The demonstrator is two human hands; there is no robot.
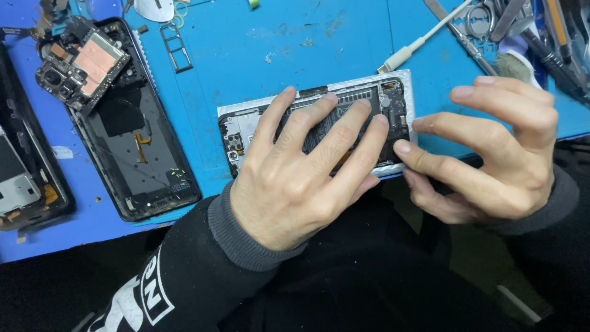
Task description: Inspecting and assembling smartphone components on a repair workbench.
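An opened phone (393, 98) with its back off lies sideways on the blue mat (258, 55), showing its battery and circuit parts inside a silvery frame. My left hand (301, 172) lies flat on top of it, fingers spread over the battery, pressing it down. My right hand (491, 154) is at the phone's right end, with thumb and fingertips pinching the lower right corner of the frame.
A second gutted phone shell (135, 141) lies at the left with a loose circuit board (83, 64) on its top end. Another dark device (24, 178) sits at the far left edge. A white cable (418, 46), tweezers and tools (528, 31) crowd the top right.
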